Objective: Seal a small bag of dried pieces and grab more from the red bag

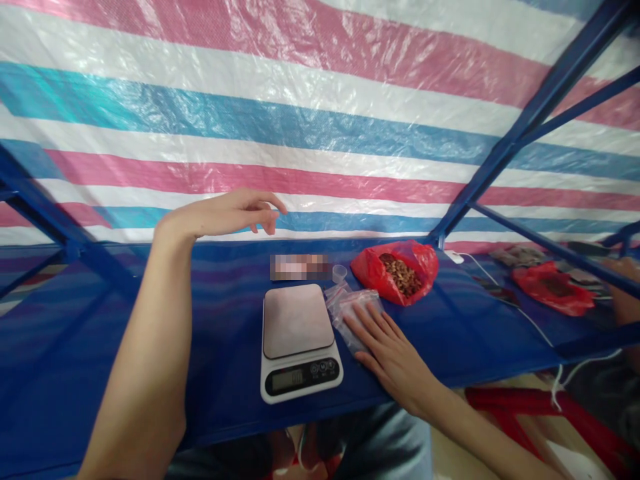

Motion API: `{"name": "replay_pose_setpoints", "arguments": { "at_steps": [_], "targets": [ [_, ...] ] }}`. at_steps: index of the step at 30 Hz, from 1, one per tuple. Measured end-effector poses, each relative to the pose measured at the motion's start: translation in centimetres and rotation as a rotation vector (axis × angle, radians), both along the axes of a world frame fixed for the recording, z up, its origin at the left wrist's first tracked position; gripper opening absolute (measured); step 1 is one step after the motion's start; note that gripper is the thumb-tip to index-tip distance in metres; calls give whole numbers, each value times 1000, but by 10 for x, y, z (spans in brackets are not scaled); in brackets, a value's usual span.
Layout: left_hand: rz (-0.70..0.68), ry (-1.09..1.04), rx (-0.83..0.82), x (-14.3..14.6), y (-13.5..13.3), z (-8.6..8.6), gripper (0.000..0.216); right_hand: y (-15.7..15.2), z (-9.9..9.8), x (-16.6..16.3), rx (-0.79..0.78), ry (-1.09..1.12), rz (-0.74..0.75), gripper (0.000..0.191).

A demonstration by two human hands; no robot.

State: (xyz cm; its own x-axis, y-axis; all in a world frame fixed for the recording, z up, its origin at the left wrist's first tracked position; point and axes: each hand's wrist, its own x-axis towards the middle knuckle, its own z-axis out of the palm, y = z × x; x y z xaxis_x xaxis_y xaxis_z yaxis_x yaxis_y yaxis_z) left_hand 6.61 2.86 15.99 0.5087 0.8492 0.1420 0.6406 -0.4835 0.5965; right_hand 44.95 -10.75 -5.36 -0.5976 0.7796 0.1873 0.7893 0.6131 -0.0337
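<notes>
My left hand (233, 212) is raised above the blue table (100, 333), fingers loosely curled and apart, holding nothing. It hovers left of and behind a white digital kitchen scale (299, 340) with a bare steel plate. My right hand (387, 350) lies flat, fingers spread, on a pile of small clear plastic bags (350, 307) just right of the scale. A red plastic bag (397, 270) open at the top, filled with brown nuts or seeds, sits behind that hand. A small clear cup (339, 273) stands between the scale and the red bag.
A striped pink, white and blue tarp (320, 120) hangs behind the table. Blue metal frame bars (525, 120) slant at the right and left. A second red bag (553, 287), a white cable (505, 297) and another person's hand (625, 287) are at the far right.
</notes>
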Motion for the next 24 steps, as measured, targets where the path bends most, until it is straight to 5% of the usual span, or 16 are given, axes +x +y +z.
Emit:
{"name": "replay_pose_setpoints", "arguments": {
  "at_steps": [5,9,14,16,20,24],
  "targets": [
    [-30,33,149,13,-25,11,38,9,-14,-6,58,76,-41,60],
    [81,-31,267,20,-42,1,38,11,18,-13,154,305,-50,42],
    [315,-50,405,7,-33,-65,42,42,83,-33,226,746,-28,5],
    [434,-155,483,-1,-30,-97,41,68,97,-43,262,930,-1,21],
    [490,-195,542,-14,-32,-145,40,120,91,-55,247,1135,84,34],
    [402,-236,557,-25,-31,-167,38,141,62,-50,73,1172,72,32]
  ]
}}
